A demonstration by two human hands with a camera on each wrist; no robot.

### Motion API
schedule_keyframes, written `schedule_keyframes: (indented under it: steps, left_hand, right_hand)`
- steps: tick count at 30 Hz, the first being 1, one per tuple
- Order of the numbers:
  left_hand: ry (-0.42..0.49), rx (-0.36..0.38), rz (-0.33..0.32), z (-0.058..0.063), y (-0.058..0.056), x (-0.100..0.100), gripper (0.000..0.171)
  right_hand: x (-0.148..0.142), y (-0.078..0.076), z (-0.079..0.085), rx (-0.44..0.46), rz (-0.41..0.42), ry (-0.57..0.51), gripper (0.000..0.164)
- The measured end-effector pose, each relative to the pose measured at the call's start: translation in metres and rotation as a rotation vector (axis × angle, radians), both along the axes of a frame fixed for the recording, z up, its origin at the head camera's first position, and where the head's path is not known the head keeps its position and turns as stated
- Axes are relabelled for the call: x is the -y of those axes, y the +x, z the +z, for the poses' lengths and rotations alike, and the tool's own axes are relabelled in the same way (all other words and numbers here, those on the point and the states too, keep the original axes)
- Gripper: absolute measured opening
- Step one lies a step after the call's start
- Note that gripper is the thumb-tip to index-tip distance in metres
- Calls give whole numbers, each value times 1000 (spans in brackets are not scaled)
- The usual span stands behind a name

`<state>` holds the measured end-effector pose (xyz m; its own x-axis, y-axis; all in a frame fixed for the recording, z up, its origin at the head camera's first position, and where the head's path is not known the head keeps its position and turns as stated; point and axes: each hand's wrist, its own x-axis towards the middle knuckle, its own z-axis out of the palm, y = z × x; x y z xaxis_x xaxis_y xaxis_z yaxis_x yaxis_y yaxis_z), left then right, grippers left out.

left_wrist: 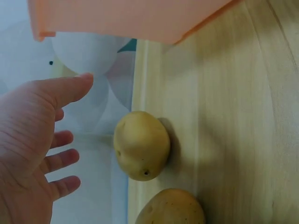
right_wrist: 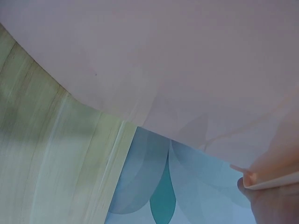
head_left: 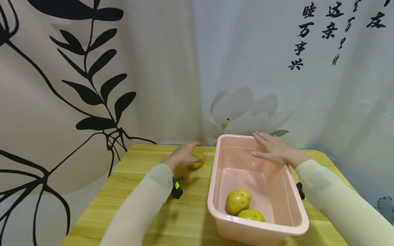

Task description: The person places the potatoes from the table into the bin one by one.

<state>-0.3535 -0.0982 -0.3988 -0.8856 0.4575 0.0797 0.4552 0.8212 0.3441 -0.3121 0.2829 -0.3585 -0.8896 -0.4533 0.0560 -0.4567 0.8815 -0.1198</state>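
Observation:
My left hand (head_left: 183,155) hovers beside a yellow potato (head_left: 197,160) near the table's back edge. Its fingers are spread and loosely bent, and in the left wrist view a gap separates the hand from that potato (left_wrist: 141,145). A second potato (left_wrist: 172,208) lies close by, partly hidden behind my left wrist in the head view. My right hand (head_left: 274,148) rests with straight fingers on the far right corner of a pink plastic basin (head_left: 213,177), the thumb reaching over its inside. Two potatoes, one (head_left: 238,201) beside another (head_left: 250,214), lie at the basin's near end.
The basin stands on a wooden table (head_left: 132,201), right of the loose potatoes. Behind the table hangs a printed curtain (head_left: 166,68) with black plants and writing. Bare tabletop shows left of my left arm.

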Motion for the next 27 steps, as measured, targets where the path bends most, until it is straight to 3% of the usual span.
schedule_keyframes:
  steps: [10,19,27]
  left_hand:
    - [-115,-4,93,-9,-8,-10,81]
    - [-82,32,126,-21,-17,-16,83]
    - [-151,79,141,-34,-25,-22,95]
  right_hand:
    - [-1,-2,0,-6,-1,2,93]
    - [-1,0,-2,2,-10,-18,91]
    - [-2,-1,-2,-2,-4,-18,90]
